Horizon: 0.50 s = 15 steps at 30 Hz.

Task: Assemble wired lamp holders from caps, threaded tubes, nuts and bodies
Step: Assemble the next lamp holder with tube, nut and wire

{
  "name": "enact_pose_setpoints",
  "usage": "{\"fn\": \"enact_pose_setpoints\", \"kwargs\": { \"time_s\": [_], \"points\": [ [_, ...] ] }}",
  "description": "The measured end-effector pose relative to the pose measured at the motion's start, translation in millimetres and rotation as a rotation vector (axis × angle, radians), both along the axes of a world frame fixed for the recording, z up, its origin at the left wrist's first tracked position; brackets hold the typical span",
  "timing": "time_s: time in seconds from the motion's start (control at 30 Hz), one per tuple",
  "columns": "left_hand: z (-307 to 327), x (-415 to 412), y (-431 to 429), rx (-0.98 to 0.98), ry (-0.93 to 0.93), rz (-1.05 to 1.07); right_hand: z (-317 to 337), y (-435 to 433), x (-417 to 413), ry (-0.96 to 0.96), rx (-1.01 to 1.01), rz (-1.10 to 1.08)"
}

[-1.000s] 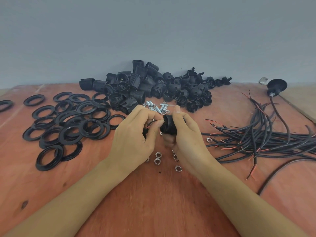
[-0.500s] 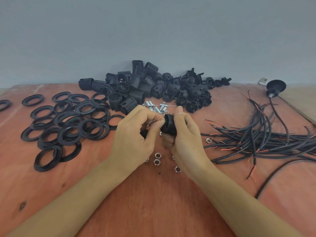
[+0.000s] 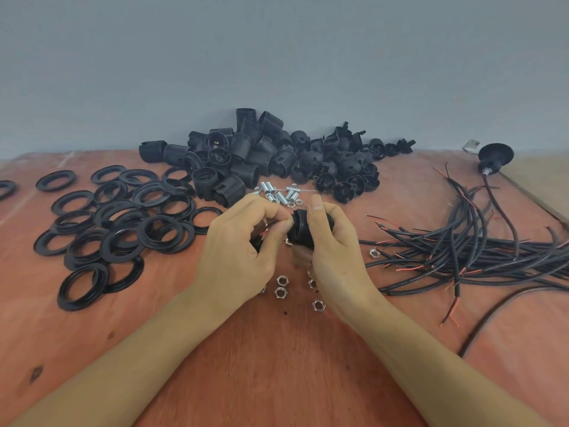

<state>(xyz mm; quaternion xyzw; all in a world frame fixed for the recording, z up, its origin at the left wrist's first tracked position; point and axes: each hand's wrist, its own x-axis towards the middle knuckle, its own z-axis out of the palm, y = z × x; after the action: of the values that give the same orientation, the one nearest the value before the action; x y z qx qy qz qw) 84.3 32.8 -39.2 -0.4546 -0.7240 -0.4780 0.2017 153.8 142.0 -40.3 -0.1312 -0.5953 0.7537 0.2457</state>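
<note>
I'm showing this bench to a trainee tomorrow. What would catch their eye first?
Probably the two hands at centre: the right hand has its grip on a black lamp holder body while the left hand works at its end. Behind them rises a heap of black bodies and caps, with flat black rings scattered left and a cable bundle right.

1. Surface: rings spread over the left side.
2. Pile of bodies and caps at far centre, against the wall.
3. Threaded tubes just near of the pile.
4. Nuts near centre, between the wrists.
5. Wires lie at right; one assembled holder at far right.
</note>
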Motion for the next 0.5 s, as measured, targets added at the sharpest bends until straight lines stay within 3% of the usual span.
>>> {"fn": "enact_pose_setpoints", "kwargs": {
  "time_s": [0.23,0.5],
  "points": [
    [1.9,-0.6,-0.7,0.003,0.007,-0.021,-2.6,2.2,1.1,-0.021,0.085,-0.011],
    [4.0,-5.6,-2.2,0.018,-0.083,0.014,-5.1,3.7,-6.4,-0.048,-0.065,-0.02]
  ]
}}
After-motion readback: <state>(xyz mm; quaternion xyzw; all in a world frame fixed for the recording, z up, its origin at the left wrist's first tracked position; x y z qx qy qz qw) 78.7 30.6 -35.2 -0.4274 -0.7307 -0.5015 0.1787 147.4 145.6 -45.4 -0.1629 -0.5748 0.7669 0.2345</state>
